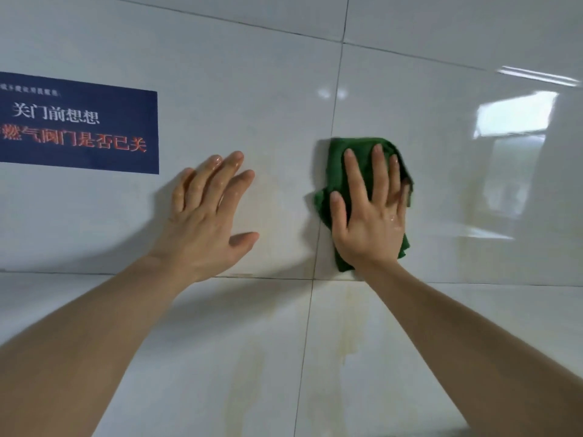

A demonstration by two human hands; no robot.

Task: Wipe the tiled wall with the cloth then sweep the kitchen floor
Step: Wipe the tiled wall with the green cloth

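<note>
Logging from my remote feed, left to right: dark blue sign (pixel 79 126) with white and red lettering, stuck on the white tiled wall (pixel 252 89). Left hand (pixel 205 222), fingers straight, flat against the tile. Right hand (pixel 370 212), fingers spread, pressing the folded green cloth (pixel 339 162) against the wall beside a vertical grout line, yellowish streaks (pixel 348 323) below.

Glossy tiled wall (pixel 410 99) — soft cloth (pixel 339 171)

**Colours on the wall**

White shiny tiles (pixel 252 74) with thin dark lines between. Green cloth (pixel 339 162). Dark blue sign (pixel 94 130) with white and red writing. Pale yellow-brown streaks (pixel 350 320) running down the lower tiles.
</note>
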